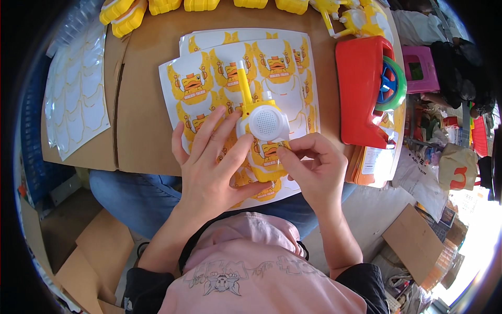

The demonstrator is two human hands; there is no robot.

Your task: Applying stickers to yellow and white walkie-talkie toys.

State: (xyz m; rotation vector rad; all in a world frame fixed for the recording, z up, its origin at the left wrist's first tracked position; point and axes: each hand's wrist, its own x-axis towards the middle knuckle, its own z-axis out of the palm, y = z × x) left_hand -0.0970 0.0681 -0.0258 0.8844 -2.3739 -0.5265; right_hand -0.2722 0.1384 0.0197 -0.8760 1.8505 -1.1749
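Observation:
A yellow toy walkie-talkie with a yellow antenna and a round white speaker grille lies face up on a stack of duck-print sticker sheets. My left hand braces its left side, fingers spread along the body and antenna base, thumb by the lower end. On the toy's lower front sits a duck sticker. The thumb and forefinger of my right hand are closed together at the sticker's right edge. How far the sticker is stuck down cannot be made out.
A red tape dispenser with a green-rimmed roll stands at the right. Yellow toy bodies line the far edge, with more antenna toys at far right. Clear-wrapped sticker sheets lie left. Orange cards sit near the right edge.

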